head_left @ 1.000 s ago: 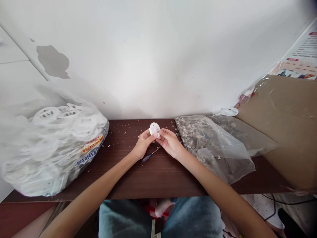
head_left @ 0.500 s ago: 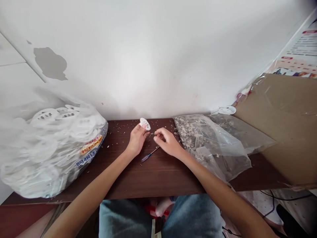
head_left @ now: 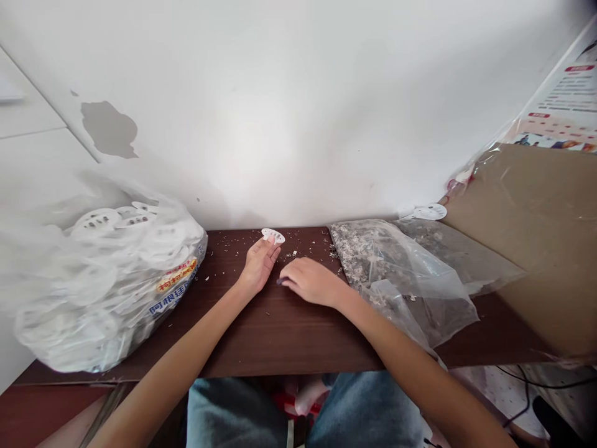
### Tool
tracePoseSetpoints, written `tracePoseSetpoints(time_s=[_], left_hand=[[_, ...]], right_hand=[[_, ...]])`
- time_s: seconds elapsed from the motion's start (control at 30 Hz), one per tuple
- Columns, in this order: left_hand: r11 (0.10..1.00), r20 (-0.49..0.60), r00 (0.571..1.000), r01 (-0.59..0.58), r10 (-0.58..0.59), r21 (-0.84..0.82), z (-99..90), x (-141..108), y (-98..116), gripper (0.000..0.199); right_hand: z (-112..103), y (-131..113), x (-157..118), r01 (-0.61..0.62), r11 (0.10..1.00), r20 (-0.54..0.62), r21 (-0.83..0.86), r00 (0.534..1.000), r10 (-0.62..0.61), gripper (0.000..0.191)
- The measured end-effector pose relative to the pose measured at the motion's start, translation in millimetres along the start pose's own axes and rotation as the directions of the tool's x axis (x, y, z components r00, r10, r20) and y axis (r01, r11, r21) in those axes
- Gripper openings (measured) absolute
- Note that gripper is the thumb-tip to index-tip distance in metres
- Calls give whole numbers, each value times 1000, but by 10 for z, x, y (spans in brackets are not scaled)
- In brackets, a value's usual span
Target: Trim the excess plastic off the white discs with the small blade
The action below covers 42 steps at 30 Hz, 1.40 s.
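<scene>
Between the thumb and fingers of my left hand (head_left: pixel 259 266) is a white oval plastic plate (head_left: pixel 274 235) with several small dark spots on its face, held up above the back of the table. My right hand (head_left: pixel 308 282) is closed around a screwdriver (head_left: pixel 280 282); only the end of its dark handle shows past the fingers, and the shaft is hidden by the hand. The two hands are close together but apart. Small pale bits (head_left: pixel 295 253) lie scattered on the brown table (head_left: pixel 280 342) behind and between them.
On the left stands a large clear bag (head_left: pixel 93 292) full of similar white plates. To the right lies a plastic bag (head_left: pixel 368 249) of small metallic-looking pieces. Further right are a cardboard box (head_left: pixel 536 236) and a white plate (head_left: pixel 430 212) by the wall.
My right hand has come down and left onto the screwdriver and picked it up from the table. The plate in my left hand has tilted flatter.
</scene>
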<state>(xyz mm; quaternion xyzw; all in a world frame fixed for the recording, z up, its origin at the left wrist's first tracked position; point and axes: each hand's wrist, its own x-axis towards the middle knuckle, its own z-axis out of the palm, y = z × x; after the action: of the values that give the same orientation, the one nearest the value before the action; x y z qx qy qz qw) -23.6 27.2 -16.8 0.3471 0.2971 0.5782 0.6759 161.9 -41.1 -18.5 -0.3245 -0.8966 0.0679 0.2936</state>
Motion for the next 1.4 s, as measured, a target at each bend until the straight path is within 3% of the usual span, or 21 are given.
tracePoseSetpoints(time_s=[0.07, 0.1, 0.13, 0.17, 0.23, 0.27, 0.33, 0.37, 0.43, 0.7, 1.03, 1.4], left_hand=[[999, 20, 999, 28, -29, 31, 8, -15, -10, 35], [997, 51, 997, 52, -55, 61, 17, -35, -17, 36], [992, 95, 991, 82, -91, 99, 30, -63, -26, 38], [983, 145, 980, 116, -137, 144, 44, -98, -37, 40], [952, 241, 940, 183, -243, 244, 76, -176, -66, 46], [935, 283, 916, 201, -286, 293, 90, -214, -84, 49], [905, 355, 873, 192, -334, 379, 114, -275, -120, 53], [896, 379, 861, 173, -340, 409, 123, -295, -137, 55], [886, 397, 855, 141, -334, 441, 133, -315, -163, 56], [860, 377, 860, 127, -344, 493, 134, -314, -180, 54], [862, 367, 864, 139, -346, 487, 137, -321, -185, 59], [875, 391, 858, 127, -333, 467, 138, -330, -182, 56]], right_hand=[[-119, 83, -3, -77, 994, -178, 76, 980, 90, 19], [-172, 119, -2, -117, 977, -296, 176, 941, 166, 21], [-218, 149, 1, -144, 937, -419, 318, 865, 275, 23], [-255, 171, 6, -126, 862, -513, 490, 758, 403, 25], [-307, 195, 18, 41, 589, -505, 807, 564, 653, 26], [-324, 198, 22, 148, 416, -429, 897, 520, 738, 28], [-341, 196, 26, 286, 115, -257, 951, 529, 809, 39], [-343, 192, 26, 309, 22, -196, 951, 545, 815, 47], [-331, 177, 26, 304, -60, -130, 951, 567, 814, 60], [-287, 76, 56, 171, 42, -135, 984, 576, 806, 75], [-351, 64, 16, 208, 46, -181, 977, 694, 697, 64], [-349, 65, 15, 170, 80, -175, 982, 669, 723, 67]])
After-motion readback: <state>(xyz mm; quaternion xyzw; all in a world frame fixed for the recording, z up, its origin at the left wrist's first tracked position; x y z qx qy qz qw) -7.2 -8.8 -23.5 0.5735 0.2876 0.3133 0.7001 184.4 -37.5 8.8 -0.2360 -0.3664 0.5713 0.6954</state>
